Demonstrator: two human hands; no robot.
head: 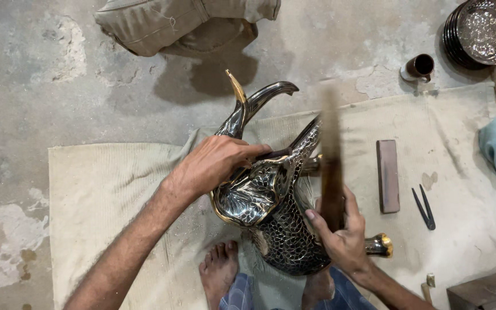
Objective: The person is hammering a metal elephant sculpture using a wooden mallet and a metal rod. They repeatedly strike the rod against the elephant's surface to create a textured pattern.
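Metal bird [271, 201] amid open cloth [110, 189]

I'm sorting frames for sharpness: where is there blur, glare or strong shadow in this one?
Head view: the wooden stick in the right hand is smeared by motion, mostly at its upper end; the left hand and the engraved metal piece are sharp. Bright glare sits on the metal piece and the stacked plates. A soft shadow falls on the floor behind the piece.
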